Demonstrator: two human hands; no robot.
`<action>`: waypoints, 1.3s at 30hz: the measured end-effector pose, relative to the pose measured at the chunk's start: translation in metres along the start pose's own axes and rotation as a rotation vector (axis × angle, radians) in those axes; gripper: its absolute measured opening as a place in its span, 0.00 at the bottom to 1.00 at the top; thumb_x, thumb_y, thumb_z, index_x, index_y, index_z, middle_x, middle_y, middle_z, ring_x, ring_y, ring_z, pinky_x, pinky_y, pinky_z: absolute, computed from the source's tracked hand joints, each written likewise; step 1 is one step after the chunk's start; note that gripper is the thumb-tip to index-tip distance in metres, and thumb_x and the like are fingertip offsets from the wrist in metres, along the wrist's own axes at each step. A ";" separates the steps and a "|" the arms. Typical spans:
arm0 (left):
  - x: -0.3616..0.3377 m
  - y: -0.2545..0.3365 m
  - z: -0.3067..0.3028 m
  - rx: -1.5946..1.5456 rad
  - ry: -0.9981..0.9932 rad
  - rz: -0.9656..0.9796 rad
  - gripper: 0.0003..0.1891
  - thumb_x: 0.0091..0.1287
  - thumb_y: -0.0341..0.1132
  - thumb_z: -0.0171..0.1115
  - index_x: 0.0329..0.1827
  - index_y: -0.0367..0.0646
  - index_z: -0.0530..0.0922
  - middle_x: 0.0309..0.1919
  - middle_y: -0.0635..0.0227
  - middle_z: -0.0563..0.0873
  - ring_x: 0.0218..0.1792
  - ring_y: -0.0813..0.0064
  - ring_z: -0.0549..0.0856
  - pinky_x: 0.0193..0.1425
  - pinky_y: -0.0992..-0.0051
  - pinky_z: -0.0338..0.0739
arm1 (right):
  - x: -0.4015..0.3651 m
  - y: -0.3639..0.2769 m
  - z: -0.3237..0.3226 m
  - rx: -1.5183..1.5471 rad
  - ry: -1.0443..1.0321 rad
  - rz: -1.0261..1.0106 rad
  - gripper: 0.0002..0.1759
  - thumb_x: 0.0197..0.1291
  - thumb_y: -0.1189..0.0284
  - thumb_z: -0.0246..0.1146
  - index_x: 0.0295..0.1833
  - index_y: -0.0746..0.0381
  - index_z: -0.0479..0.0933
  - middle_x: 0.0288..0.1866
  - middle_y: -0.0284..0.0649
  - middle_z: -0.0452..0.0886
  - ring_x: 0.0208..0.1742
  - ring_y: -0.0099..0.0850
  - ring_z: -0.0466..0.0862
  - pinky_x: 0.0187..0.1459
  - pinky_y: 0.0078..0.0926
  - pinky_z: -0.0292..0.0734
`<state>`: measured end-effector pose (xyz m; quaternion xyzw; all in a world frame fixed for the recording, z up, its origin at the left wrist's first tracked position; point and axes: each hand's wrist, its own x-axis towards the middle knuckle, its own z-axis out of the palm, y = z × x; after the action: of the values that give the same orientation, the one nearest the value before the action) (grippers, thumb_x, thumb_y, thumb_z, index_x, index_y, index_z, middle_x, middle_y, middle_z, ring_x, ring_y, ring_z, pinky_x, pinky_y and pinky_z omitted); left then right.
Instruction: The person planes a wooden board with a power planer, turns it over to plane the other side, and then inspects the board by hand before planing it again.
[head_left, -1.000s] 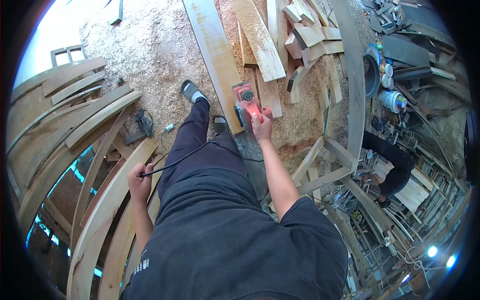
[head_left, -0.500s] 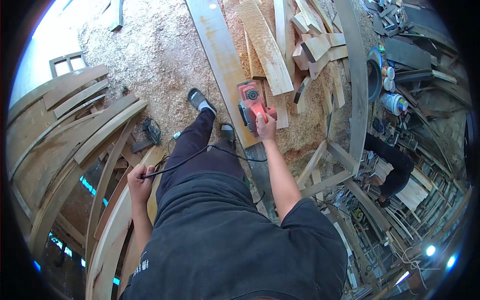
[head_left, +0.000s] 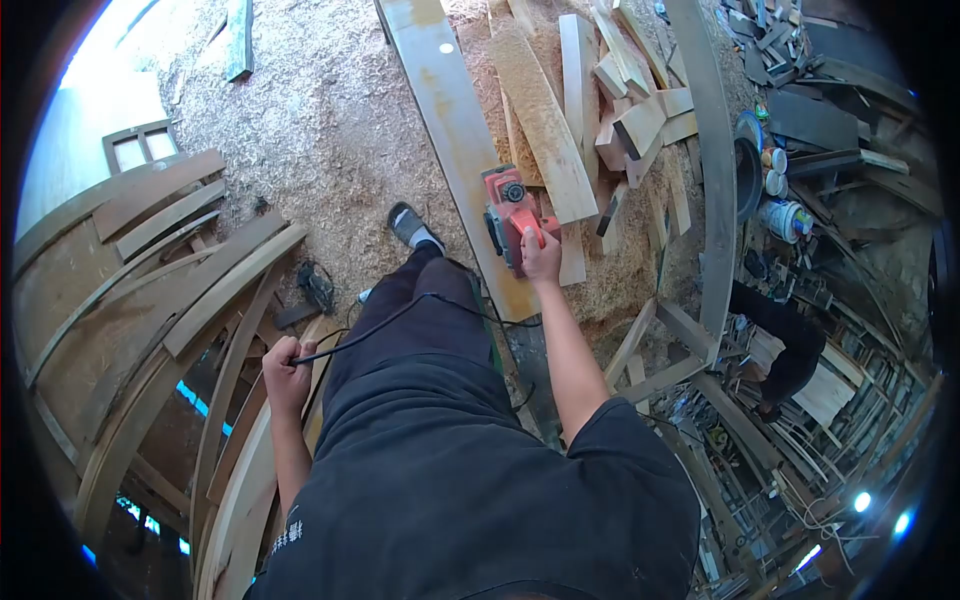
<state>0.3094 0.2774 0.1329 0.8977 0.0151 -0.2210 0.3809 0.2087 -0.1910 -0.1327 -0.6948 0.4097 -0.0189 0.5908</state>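
1. In the head view, grips the red power planer (head_left: 518,222) by its rear handle with the right hand (head_left: 541,257), with fingers curled firmly round it; probably held from behind for steering and pressing with one arm.
2. Holds the black cord (head_left: 385,322) in the left hand (head_left: 288,364), in a closed fist beside the thigh, well apart from the planer; likely raised this way to keep slack clear of tool and feet.
3. Seems to rest the planer on the long board (head_left: 451,120), toward the nearer end and jutting over the right edge.
4. Stands with one sandalled foot (head_left: 405,225) on the shavings (head_left: 310,130) just left of the board, apparently for balance and a sight along it.
5. Right of the board, shows loose planks (head_left: 542,120) and jumbled wood blocks (head_left: 642,125); farther right, white buckets (head_left: 778,221) and a dark-clothed person (head_left: 797,345) bending among timber.
6. Compared with one second ago, has the planer farther up the board, with more bare wood behind it; has the cord in the same fist; shows one sandal instead of two, probably from overlap by the leg.
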 end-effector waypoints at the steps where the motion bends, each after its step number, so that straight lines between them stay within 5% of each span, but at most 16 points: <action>1: 0.005 -0.004 0.000 -0.004 0.004 0.001 0.26 0.74 0.37 0.72 0.25 0.37 0.63 0.21 0.65 0.64 0.24 0.73 0.64 0.30 0.67 0.57 | 0.004 -0.003 0.003 -0.002 -0.001 -0.004 0.23 0.76 0.57 0.63 0.28 0.59 0.76 0.19 0.27 0.72 0.17 0.18 0.70 0.18 0.21 0.62; 13: 0.039 0.004 -0.020 -0.030 0.037 0.010 0.27 0.77 0.36 0.70 0.25 0.38 0.61 0.21 0.68 0.62 0.25 0.77 0.62 0.29 0.69 0.57 | 0.046 -0.052 0.039 -0.132 0.072 -0.061 0.25 0.74 0.55 0.64 0.26 0.59 0.77 0.19 0.28 0.74 0.18 0.19 0.74 0.22 0.24 0.66; 15: 0.047 0.004 -0.025 -0.022 0.035 0.023 0.27 0.77 0.36 0.70 0.25 0.38 0.61 0.21 0.68 0.63 0.25 0.77 0.62 0.29 0.69 0.57 | 0.056 -0.061 0.042 -0.235 0.033 0.028 0.29 0.70 0.48 0.63 0.39 0.66 0.88 0.29 0.49 0.88 0.35 0.44 0.90 0.41 0.42 0.81; 22: 0.089 0.011 -0.038 0.017 0.052 0.037 0.27 0.76 0.35 0.71 0.25 0.38 0.61 0.21 0.66 0.62 0.25 0.76 0.62 0.29 0.69 0.57 | 0.087 -0.076 0.062 -0.251 0.048 0.005 0.29 0.70 0.47 0.62 0.39 0.64 0.89 0.30 0.49 0.88 0.35 0.46 0.90 0.41 0.42 0.82; 29: 0.157 0.012 -0.055 -0.010 0.082 0.011 0.27 0.75 0.35 0.71 0.25 0.38 0.61 0.21 0.66 0.62 0.24 0.75 0.62 0.29 0.69 0.57 | 0.122 -0.100 0.088 -0.138 0.011 0.044 0.28 0.71 0.48 0.63 0.35 0.64 0.86 0.24 0.42 0.84 0.31 0.36 0.87 0.38 0.36 0.80; 31: 0.177 0.030 -0.061 -0.135 0.061 -0.050 0.27 0.74 0.36 0.72 0.25 0.38 0.61 0.20 0.66 0.62 0.24 0.75 0.62 0.29 0.69 0.57 | 0.129 -0.111 0.098 -0.042 0.054 -0.059 0.25 0.77 0.55 0.64 0.28 0.59 0.77 0.19 0.27 0.74 0.18 0.17 0.73 0.21 0.20 0.63; 39: 0.259 0.045 -0.087 0.014 0.039 0.023 0.26 0.74 0.35 0.71 0.24 0.37 0.61 0.21 0.64 0.61 0.24 0.72 0.60 0.29 0.66 0.56 | 0.175 -0.161 0.130 -0.016 0.027 -0.003 0.25 0.77 0.55 0.64 0.28 0.59 0.76 0.19 0.27 0.73 0.18 0.17 0.72 0.20 0.21 0.63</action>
<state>0.5850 0.2692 0.1107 0.9046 0.0108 -0.1990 0.3769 0.4794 -0.1950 -0.1170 -0.6998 0.4170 -0.0259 0.5794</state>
